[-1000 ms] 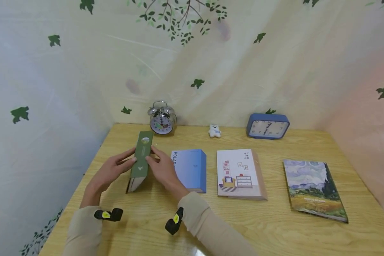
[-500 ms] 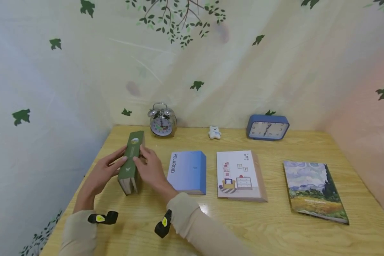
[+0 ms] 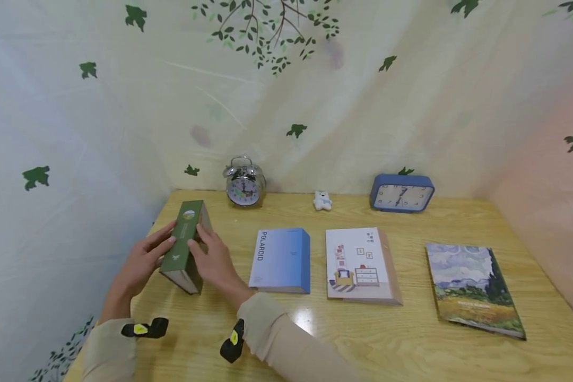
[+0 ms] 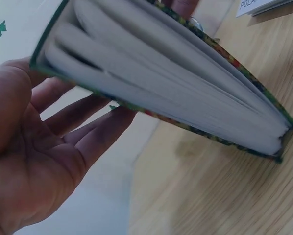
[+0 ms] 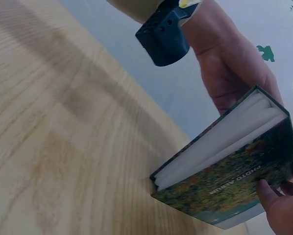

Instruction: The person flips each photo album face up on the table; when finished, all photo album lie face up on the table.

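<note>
A thick photo album (image 3: 185, 239) with a green spine stands spine up at the left of the table, its fore-edge pointing down at the wood. My left hand (image 3: 142, 263) holds it from the left, fingers along one cover and thumb near the spine. From the other side my right hand (image 3: 213, 260) grips it, thumb by the spine and fingers on the patterned cover. White page ends of the album (image 4: 161, 73) show between its covers in the left wrist view. In the right wrist view, the album's lower corner (image 5: 155, 188) is right at the tabletop.
Right of the hands lie a blue Polaroid book (image 3: 279, 260), a white illustrated book (image 3: 358, 265) and a landscape-covered album (image 3: 475, 289). Along the back stand a silver alarm clock (image 3: 244, 185), a small white bear figure (image 3: 322, 201) and a blue clock (image 3: 402, 193). A printed curtain (image 3: 353, 132) hangs behind.
Both hands have moved left with the green-spined album, away from the blue book. The album's tilt has changed, and its right-hand cover now shows more. The other objects stay put.
</note>
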`<move>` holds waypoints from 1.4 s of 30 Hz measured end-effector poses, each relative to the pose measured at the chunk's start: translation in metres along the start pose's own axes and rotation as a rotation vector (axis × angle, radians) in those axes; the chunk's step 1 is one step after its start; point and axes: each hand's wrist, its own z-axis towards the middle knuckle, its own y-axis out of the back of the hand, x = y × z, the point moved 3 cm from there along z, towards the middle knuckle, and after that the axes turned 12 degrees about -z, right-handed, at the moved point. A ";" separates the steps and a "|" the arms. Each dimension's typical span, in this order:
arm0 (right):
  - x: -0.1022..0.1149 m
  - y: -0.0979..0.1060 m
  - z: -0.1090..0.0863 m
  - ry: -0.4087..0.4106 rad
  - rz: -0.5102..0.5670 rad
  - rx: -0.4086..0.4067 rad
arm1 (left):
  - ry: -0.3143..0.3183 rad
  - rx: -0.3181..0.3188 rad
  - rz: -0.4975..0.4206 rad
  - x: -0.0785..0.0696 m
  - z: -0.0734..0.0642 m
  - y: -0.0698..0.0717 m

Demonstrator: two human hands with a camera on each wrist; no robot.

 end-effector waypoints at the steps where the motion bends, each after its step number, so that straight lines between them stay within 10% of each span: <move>1: 0.000 -0.002 0.000 0.000 -0.016 0.004 | 0.001 -0.012 0.018 -0.001 -0.001 0.001; 18: -0.023 -0.031 -0.011 -0.016 -0.163 0.167 | 0.088 -0.149 0.462 -0.024 -0.007 0.009; 42: -0.044 -0.036 -0.018 -0.165 -0.138 0.130 | 0.295 -0.048 0.315 0.013 -0.018 0.028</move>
